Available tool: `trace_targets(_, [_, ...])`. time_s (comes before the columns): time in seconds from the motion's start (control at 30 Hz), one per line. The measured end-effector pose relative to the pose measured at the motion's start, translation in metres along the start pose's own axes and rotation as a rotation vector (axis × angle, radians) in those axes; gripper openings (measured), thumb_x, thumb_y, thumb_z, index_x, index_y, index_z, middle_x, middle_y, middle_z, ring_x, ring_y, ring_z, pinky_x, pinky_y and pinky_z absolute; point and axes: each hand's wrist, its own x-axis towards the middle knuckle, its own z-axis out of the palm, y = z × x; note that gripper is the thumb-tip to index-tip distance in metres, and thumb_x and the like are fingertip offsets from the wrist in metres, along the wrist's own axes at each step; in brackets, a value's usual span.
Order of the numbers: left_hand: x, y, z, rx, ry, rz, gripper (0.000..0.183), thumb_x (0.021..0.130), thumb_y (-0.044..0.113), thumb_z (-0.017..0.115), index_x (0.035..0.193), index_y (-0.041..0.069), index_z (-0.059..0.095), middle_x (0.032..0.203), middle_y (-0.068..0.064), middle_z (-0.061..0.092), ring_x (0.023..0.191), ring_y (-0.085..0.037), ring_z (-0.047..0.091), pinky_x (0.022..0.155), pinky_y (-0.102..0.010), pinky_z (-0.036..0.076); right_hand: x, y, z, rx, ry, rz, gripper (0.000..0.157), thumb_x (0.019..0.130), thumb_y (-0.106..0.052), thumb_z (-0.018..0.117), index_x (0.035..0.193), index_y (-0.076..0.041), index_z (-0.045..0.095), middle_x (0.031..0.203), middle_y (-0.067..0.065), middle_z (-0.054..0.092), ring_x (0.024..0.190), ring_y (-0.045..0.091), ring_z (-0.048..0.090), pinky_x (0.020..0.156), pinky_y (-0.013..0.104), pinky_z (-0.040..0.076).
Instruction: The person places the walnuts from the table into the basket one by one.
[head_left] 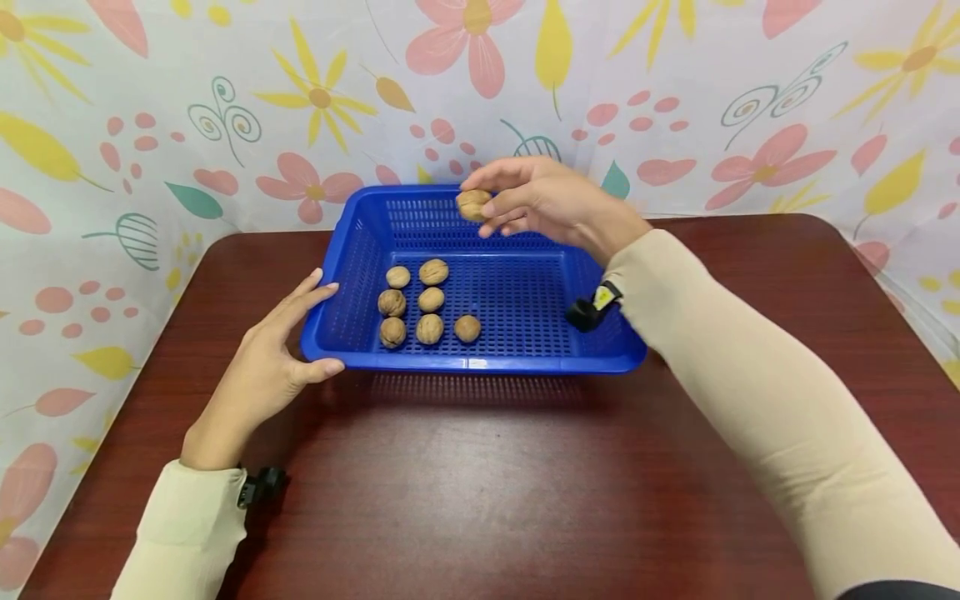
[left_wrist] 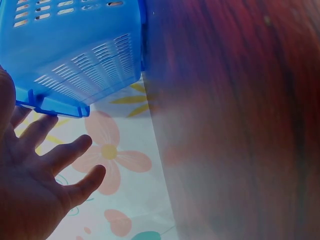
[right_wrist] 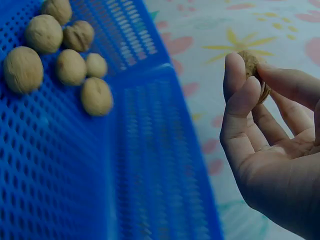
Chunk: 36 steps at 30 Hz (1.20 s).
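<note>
A blue plastic basket [head_left: 525, 364] with slotted walls sits on the table. My right hand [head_left: 551, 200] pinches a walnut [head_left: 471, 206] between thumb and fingers, above the basket's back rim. The right wrist view shows that same walnut [right_wrist: 248, 62] at the fingertips, partly covered by them. Several other walnuts [head_left: 430, 328] lie in the left half of the basket, most of them in short rows. At the basket's left end is my left hand [head_left: 258, 367], its fingers spread along the rim and its thumb by the front corner.
The dark red-brown wooden table [head_left: 465, 492] stretches out in front of the basket and to both sides. Behind it hangs a white cloth [head_left: 660, 75] printed with flowers and leaves. A small black camera [head_left: 585, 315] on my right wrist hangs over the basket's right end.
</note>
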Motion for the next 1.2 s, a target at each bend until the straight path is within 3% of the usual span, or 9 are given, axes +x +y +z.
trace_targets(0.07, [0.001,0.001,0.0,0.001,0.003,0.001,0.091,0.081,0.042,0.09,0.159,0.029,0.047,0.173,0.005,0.029,0.149,-0.041,0.045,0.1,-0.032,0.056,0.01,0.007,0.007,0.032,-0.007,0.023,0.031,0.1,0.006,0.06,0.116,-0.016,0.075,0.124,0.002,0.069,0.084,0.022,0.075,0.073,0.029,0.054])
trace_targets(0.17, [0.002,0.002,0.001,-0.007,0.001,0.012,0.089,0.081,0.041,0.09,0.159,0.027,0.048,0.173,0.003,0.03,0.146,-0.041,0.048,0.086,-0.005,0.046,0.023,0.018,0.014,0.09,-0.013,0.06,0.031,0.1,0.006,0.059,0.113,-0.017,0.075,0.125,0.003,0.067,0.085,0.023,0.075,0.073,0.03,0.054])
trace_targets(0.27, [0.003,0.004,0.002,-0.012,0.0,0.019,0.089,0.081,0.039,0.09,0.158,0.027,0.048,0.173,0.002,0.031,0.147,-0.041,0.047,0.085,0.001,0.039,0.031,0.031,0.016,0.092,-0.028,0.111,0.031,0.1,0.008,0.059,0.115,-0.015,0.074,0.117,0.003,0.07,0.083,0.023,0.076,0.07,0.029,0.055])
trace_targets(0.33, [0.004,0.004,0.001,-0.003,0.002,0.014,0.089,0.08,0.039,0.091,0.158,0.028,0.049,0.173,0.004,0.031,0.147,-0.04,0.047,0.086,-0.002,0.041,0.034,0.038,0.016,0.052,-0.058,0.164,0.031,0.099,0.008,0.059,0.117,-0.013,0.073,0.11,0.003,0.071,0.083,0.023,0.076,0.07,0.029,0.055])
trace_targets(0.53, [0.004,0.004,-0.003,0.024,0.006,0.002,0.091,0.08,0.041,0.091,0.159,0.031,0.047,0.173,0.008,0.03,0.152,-0.037,0.043,0.104,-0.042,0.053,0.04,0.051,0.015,-0.079,-0.134,0.291,0.033,0.099,0.007,0.058,0.127,-0.007,0.066,0.104,0.004,0.066,0.087,0.024,0.076,0.071,0.029,0.055])
trace_targets(0.57, [0.004,0.003,-0.003,0.025,0.007,0.007,0.091,0.08,0.041,0.091,0.159,0.03,0.047,0.173,0.008,0.03,0.152,-0.038,0.042,0.104,-0.05,0.052,0.04,0.052,0.016,-0.094,-0.135,0.308,0.034,0.099,0.007,0.058,0.129,-0.006,0.066,0.105,0.006,0.065,0.088,0.025,0.077,0.071,0.029,0.056])
trace_targets(0.77, [0.002,-0.001,-0.003,0.002,0.002,0.003,0.09,0.082,0.041,0.09,0.159,0.03,0.046,0.174,0.006,0.028,0.153,-0.043,0.039,0.106,-0.068,0.046,0.042,0.057,0.018,-0.197,-0.146,0.42,0.036,0.1,0.007,0.055,0.131,-0.006,0.067,0.128,0.009,0.061,0.099,0.029,0.077,0.076,0.031,0.057])
trace_targets(0.9, [0.001,-0.003,-0.001,-0.016,-0.001,0.002,0.09,0.081,0.041,0.09,0.159,0.03,0.046,0.174,0.005,0.028,0.153,-0.043,0.038,0.107,-0.07,0.044,0.044,0.062,0.019,-0.248,-0.164,0.467,0.034,0.099,0.007,0.056,0.128,-0.005,0.069,0.138,0.009,0.06,0.104,0.033,0.076,0.077,0.032,0.059])
trace_targets(1.2, [0.0,-0.004,0.002,-0.006,-0.001,-0.001,0.09,0.082,0.041,0.09,0.16,0.028,0.046,0.174,0.004,0.028,0.151,-0.043,0.041,0.104,-0.067,0.048,0.044,0.068,0.02,-0.292,-0.163,0.478,0.032,0.098,0.009,0.058,0.124,-0.004,0.072,0.139,0.009,0.063,0.099,0.031,0.078,0.078,0.034,0.061])
